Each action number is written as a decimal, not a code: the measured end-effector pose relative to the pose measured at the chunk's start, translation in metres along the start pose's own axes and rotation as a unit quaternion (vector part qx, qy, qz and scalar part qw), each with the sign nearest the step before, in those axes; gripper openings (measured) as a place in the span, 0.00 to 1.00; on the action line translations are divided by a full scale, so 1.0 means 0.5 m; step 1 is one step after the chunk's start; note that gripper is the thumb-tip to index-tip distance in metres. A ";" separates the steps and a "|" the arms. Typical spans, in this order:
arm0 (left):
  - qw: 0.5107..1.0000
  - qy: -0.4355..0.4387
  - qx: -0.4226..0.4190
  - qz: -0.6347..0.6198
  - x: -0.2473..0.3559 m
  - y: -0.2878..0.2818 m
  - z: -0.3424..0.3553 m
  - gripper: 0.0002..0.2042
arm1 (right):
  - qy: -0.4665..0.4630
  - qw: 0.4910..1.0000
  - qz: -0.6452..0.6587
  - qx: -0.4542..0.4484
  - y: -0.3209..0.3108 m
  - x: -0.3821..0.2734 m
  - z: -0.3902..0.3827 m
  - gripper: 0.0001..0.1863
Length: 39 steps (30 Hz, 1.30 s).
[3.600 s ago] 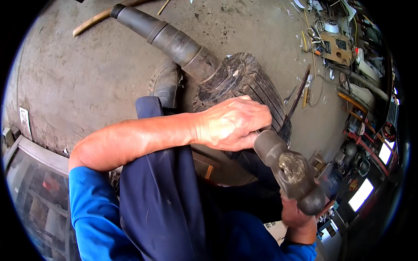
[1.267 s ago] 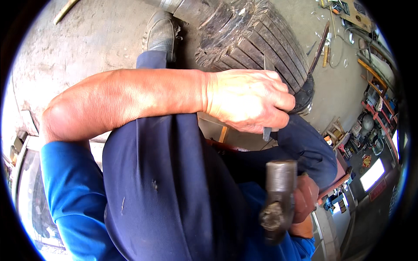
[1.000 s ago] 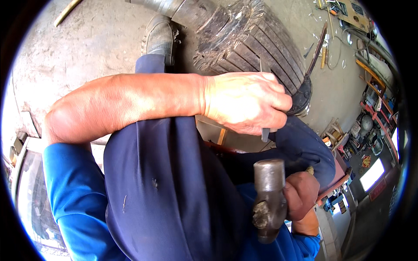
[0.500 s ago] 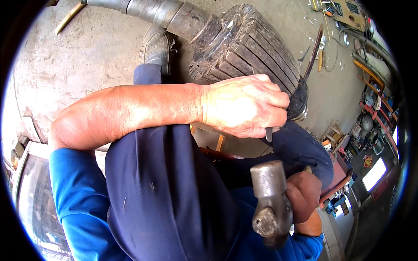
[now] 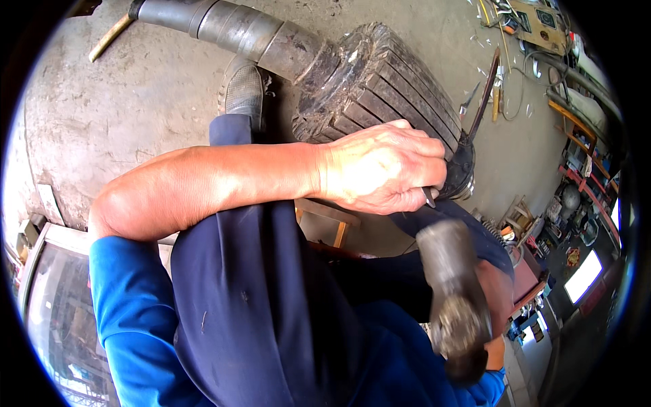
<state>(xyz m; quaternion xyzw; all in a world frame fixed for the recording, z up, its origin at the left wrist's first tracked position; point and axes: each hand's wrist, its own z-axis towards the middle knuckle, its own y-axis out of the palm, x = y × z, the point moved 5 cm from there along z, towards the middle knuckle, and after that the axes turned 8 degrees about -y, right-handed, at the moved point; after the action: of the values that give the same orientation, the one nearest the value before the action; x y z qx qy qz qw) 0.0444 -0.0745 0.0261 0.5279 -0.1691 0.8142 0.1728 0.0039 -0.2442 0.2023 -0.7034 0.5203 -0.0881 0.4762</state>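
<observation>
A slotted motor rotor (image 5: 400, 85) lies on its side beyond my knees. Its thick steel shaft (image 5: 254, 32) runs off to the upper left. My left hand (image 5: 383, 169) is closed against the rotor's near side, around a metal chisel (image 5: 429, 197); only the chisel's end shows below the fingers, and the rest is hidden. Lower right, my right hand (image 5: 496, 295) grips a hammer (image 5: 456, 288), its steel head raised close to the camera and blurred. The hammer's handle is mostly out of sight behind its head.
Past the rotor's right end, a dark rod (image 5: 487, 91) slants upward. A wooden stool (image 5: 332, 216) stands under my legs. Cables, wire scraps and a flat panel (image 5: 542, 24) lie upper right. Crowded shelves (image 5: 576, 203) line the right; a glass-fronted cabinet (image 5: 61, 298) stands left.
The hammer in my right hand has shifted to the right and blurs with motion. My left hand keeps its hold by the rotor; the whole view has moved slightly.
</observation>
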 end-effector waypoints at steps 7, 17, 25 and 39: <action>1.000 -0.007 -0.006 -0.016 0.011 -0.004 0.019 0.09 | -0.079 0.995 0.014 0.063 -0.030 -0.002 0.004 0.28; 0.996 -0.023 0.020 0.079 -0.009 -0.064 -0.018 0.16 | 0.150 0.962 0.165 0.159 -0.069 0.178 0.101 0.19; 0.969 -0.029 -0.116 0.218 0.012 0.011 0.039 0.13 | 0.274 0.940 0.199 0.039 0.078 0.615 0.306 0.30; 0.957 -0.019 -0.033 0.287 -0.015 -0.005 0.037 0.11 | -0.191 0.963 -0.190 0.002 0.018 0.037 0.198 0.17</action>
<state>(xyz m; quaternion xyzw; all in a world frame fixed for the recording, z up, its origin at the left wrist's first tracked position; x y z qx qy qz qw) 0.0631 -0.0813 0.0266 0.4662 -0.3435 0.8135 -0.0539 0.0674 -0.2021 0.1362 -0.7920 0.2767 -0.0422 0.5426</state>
